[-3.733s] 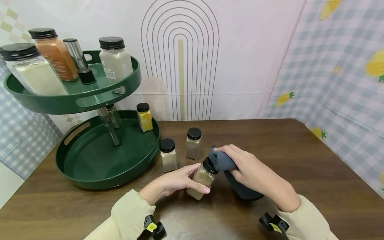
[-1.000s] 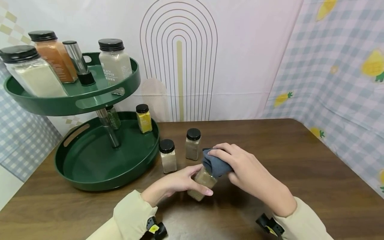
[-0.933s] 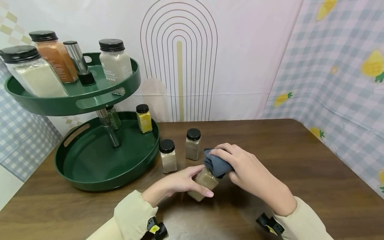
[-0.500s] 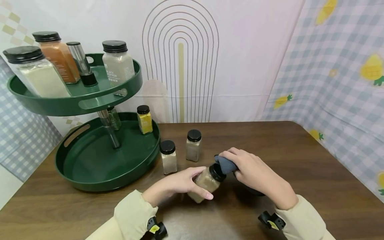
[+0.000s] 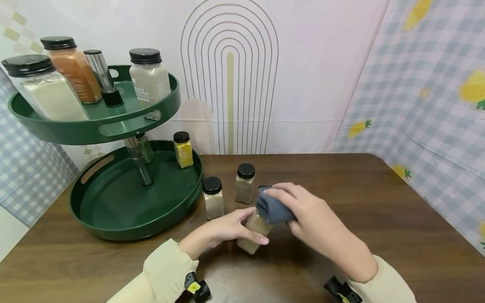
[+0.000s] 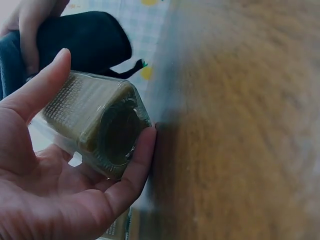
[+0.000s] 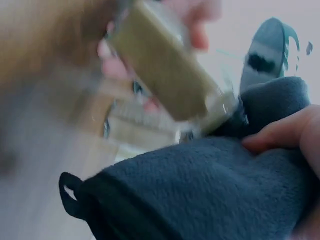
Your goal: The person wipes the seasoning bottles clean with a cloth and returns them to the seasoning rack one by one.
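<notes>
My left hand grips a square glass spice jar of beige powder, tilted with its top toward the right. In the left wrist view the base of the spice jar faces the camera, thumb and fingers wrapped around its sides. With my right hand I hold a folded blue-grey cloth over the jar's top, and the lid is mostly hidden beneath it. In the right wrist view the cloth fills the lower part, a small black loop at its corner.
Two small black-lidded jars, one pale and one greyish, stand just beyond my hands. At left a green two-tier rack carries larger jars on top, with a yellow-labelled jar and a green one below.
The right hand and cloth shifted right, uncovering the black lid half a second ago, then came back left over it. The left hand keeps its grip; the jar swings slightly.
</notes>
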A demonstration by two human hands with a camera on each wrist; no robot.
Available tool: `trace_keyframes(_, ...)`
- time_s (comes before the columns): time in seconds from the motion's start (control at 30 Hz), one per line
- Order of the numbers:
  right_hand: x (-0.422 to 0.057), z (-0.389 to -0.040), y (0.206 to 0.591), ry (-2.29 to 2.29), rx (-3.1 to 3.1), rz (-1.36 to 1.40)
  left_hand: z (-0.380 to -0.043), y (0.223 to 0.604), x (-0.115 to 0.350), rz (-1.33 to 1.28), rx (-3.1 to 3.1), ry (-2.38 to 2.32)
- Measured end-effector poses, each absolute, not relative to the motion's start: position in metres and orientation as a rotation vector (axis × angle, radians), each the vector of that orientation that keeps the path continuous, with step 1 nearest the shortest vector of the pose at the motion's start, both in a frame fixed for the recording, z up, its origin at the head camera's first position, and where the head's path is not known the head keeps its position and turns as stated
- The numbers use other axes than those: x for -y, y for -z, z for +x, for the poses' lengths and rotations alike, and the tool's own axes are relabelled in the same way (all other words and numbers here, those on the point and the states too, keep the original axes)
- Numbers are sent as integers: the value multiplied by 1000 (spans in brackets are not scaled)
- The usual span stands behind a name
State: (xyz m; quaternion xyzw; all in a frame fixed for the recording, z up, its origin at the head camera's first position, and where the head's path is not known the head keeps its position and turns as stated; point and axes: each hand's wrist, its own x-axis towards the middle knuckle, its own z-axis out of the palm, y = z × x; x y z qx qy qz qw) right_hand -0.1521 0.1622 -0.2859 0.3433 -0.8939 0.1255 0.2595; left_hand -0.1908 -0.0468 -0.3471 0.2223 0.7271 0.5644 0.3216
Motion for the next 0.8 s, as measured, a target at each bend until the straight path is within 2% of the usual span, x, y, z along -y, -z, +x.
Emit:
trace_keyframes(0.43, -145, -147, 293, -74, 2471, 795, -193, 346, 49, 508, -1909, -1490)
trace_keyframes(0.8, -156, -152, 300, -59, 2605, 654, -192, 351, 47, 470, -1829, -1567)
